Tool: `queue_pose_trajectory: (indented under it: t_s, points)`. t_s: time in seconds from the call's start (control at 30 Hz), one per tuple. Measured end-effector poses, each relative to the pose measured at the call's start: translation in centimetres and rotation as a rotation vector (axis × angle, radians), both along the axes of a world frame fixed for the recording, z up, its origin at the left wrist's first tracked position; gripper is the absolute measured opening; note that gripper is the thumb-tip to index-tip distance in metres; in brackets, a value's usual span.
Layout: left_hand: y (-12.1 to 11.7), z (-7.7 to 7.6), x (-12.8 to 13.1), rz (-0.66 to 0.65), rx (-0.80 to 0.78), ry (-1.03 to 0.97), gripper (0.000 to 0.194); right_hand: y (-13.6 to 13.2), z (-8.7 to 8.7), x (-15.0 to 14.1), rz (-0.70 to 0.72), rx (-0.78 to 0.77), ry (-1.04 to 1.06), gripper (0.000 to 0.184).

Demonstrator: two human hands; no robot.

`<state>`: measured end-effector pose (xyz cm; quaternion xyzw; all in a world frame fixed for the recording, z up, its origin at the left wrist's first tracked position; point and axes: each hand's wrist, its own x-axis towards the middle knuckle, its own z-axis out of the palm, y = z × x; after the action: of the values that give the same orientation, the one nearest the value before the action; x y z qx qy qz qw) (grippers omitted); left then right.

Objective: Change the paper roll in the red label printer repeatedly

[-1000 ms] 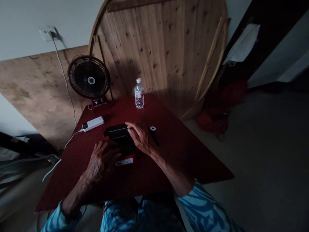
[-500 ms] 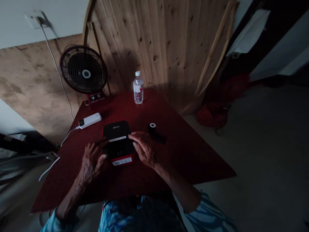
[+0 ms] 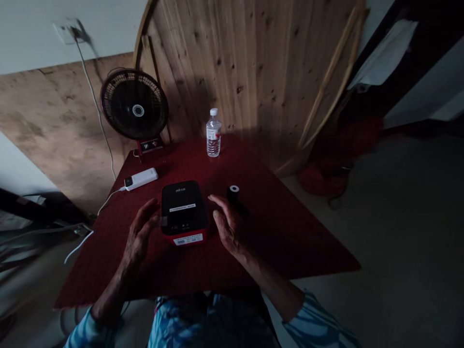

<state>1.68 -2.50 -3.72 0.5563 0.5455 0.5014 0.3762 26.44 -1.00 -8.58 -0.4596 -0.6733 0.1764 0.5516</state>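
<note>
"How are the hands?"

"The left hand (image 3: 139, 237) is spread loosely, thumb apart from its bent fingers. The right hand (image 3: 230, 227) is open too, index finger reaching forward. Neither grips anything"

"And between them?"

"A black-and-red box (image 3: 181, 197), flat on the red tabletop (image 3: 290, 241), with a white strip across its lid and a label on its near side. Each hand is just beside it"

"Further on?"

"A white-ended roll (image 3: 234, 189) near the right fingertips, then a white device (image 3: 143, 179) with a cable plugged in, on the left"

"And farthest?"

"An upright clear bottle (image 3: 213, 140), a dark fan (image 3: 134, 104) left of it, and a wooden board (image 3: 232, 58) behind them"
</note>
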Motion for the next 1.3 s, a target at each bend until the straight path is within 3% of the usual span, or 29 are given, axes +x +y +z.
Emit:
queue_pose_trajectory:
  t_s: [0.17, 0.37, 0.57, 0.73, 0.97, 1.07, 1.13, 1.2, 1.3]
  points:
    - [1.1, 0.5, 0.9, -0.182, -0.09, -0.194, 0.064, 0.1, -0.9, -0.5, 0.016, -0.035, -0.027, 0.038]
    - [2.4, -0.6, 0.4, -0.279, -0.203, -0.363, 0.071, -0.3, -0.9, -0.6, 0.024, -0.072, 0.036, 0.04]
    - [2.4, -1.5, 0.6, -0.261, -0.218, -0.427, 0.072, -0.5, -0.2, -0.2, 0.006, -0.148, -0.049, 0.039]
    - [2.2, -1.8, 0.5, -0.202, -0.212, -0.42, 0.074, 0.0, -0.4, -0.8, 0.008, -0.12, 0.027, 0.04]
    - [1.9, -1.6, 0.4, -0.218, -0.173, -0.299, 0.074, 0.5, -1.1, -1.4, -0.014, -0.051, 0.073, 0.04]
    - [1.7, -0.3, 0.1, -0.153, -0.137, -0.164, 0.068, 0.6, -1.3, -1.5, 0.039, -0.041, 0.093, 0.04]
    - [2.1, 1.1, -0.1, -0.085, -0.052, 0.032, 0.059, 0.6, -1.2, -1.6, 0.051, -0.037, 0.098, 0.039]
    - [3.4, 2.5, 0.0, -0.134, 0.072, 0.285, 0.046, 0.5, -0.9, -1.6, 0.038, -0.026, 0.101, 0.038]
    - [6.6, 3.5, 1.2, -0.347, 0.202, 0.543, 0.027, 0.5, -0.5, -1.6, 0.046, -0.019, 0.103, 0.036]
